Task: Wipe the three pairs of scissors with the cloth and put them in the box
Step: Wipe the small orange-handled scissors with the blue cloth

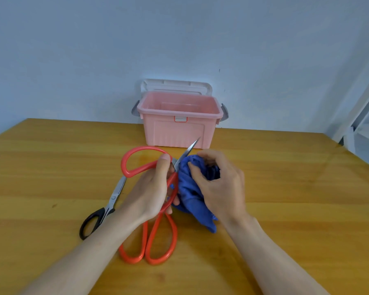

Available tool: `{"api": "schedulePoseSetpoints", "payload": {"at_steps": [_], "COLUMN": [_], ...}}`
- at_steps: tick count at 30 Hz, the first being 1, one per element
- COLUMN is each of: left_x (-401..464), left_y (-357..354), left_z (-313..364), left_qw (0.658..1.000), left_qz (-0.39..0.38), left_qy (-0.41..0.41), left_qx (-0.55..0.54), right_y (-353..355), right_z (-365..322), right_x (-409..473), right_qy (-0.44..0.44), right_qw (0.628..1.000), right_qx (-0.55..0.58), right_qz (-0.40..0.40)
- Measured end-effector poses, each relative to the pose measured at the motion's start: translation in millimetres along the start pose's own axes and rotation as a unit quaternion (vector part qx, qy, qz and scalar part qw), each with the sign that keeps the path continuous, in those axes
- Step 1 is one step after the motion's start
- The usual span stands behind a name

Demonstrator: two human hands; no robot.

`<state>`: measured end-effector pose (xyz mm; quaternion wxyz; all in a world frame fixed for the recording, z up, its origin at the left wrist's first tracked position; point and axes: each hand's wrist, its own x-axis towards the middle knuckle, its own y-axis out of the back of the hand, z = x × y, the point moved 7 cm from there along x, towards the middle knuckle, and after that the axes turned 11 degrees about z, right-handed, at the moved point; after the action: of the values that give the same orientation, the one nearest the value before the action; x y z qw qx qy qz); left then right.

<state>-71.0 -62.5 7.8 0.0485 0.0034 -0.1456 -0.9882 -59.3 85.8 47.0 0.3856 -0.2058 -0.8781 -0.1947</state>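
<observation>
My left hand (151, 188) grips a pair of red-handled scissors (136, 160) by its handles, the blades open and one tip pointing up toward the box. My right hand (217, 184) holds a bunched blue cloth (190, 188) against the lower blade, which the cloth hides. A second pair of red-handled scissors (156, 243) lies on the table under my hands, loops toward me. Black-handled scissors (107, 207) lie to the left. The pink box (179, 128) stands open at the back of the table, with nothing visible inside it.
The box lid (177, 86) leans against the wall behind the box. The wooden table (285, 188) spreads out to both sides. A white frame (358, 116) stands beyond the table's right edge.
</observation>
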Motion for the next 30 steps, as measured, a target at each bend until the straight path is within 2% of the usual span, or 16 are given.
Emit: {"api": "schedulePoseSetpoints", "payload": {"at_steps": [5, 10, 12, 14, 16, 21, 26, 30], "left_x": [0.1, 0.0, -1.1, -4.6, -6.7, -1.9, 5.6, 3.9], "left_y": [-1.1, 2.6, 2.8, -0.6, -4.1, -1.9, 1.7, -4.1], "left_z": [-0.2, 4.4, 6.7, 8.0, 8.3, 5.5, 2.7, -1.2], "left_qw": [0.998, 0.991, 0.988, 0.982, 0.979, 0.990, 1.000, 1.000], "left_qz": [0.002, 0.019, 0.021, 0.018, 0.021, 0.022, 0.000, -0.010], "left_qy": [-0.030, -0.070, -0.086, -0.103, -0.111, -0.085, -0.025, -0.023], "left_qx": [0.047, 0.109, 0.130, 0.154, 0.170, 0.106, -0.013, -0.004], "right_y": [-0.6, -4.0, -0.6, 7.1, 7.9, -7.2, 9.4, 0.3], "right_z": [1.9, 3.4, 3.2, 8.8, 10.3, -6.7, 5.1, -7.1], "right_x": [1.9, 3.5, 7.6, 13.6, 13.9, 2.5, 13.7, 7.9], "right_qy": [0.063, 0.082, 0.064, 0.001, -0.026, 0.080, 0.012, 0.069], "right_qw": [0.998, 0.996, 0.998, 0.999, 0.999, 0.996, 1.000, 0.997], "right_qx": [-0.004, -0.018, -0.022, -0.007, 0.008, -0.026, -0.004, -0.024], "right_qz": [0.009, -0.003, 0.013, 0.042, 0.039, -0.012, 0.003, -0.029]}}
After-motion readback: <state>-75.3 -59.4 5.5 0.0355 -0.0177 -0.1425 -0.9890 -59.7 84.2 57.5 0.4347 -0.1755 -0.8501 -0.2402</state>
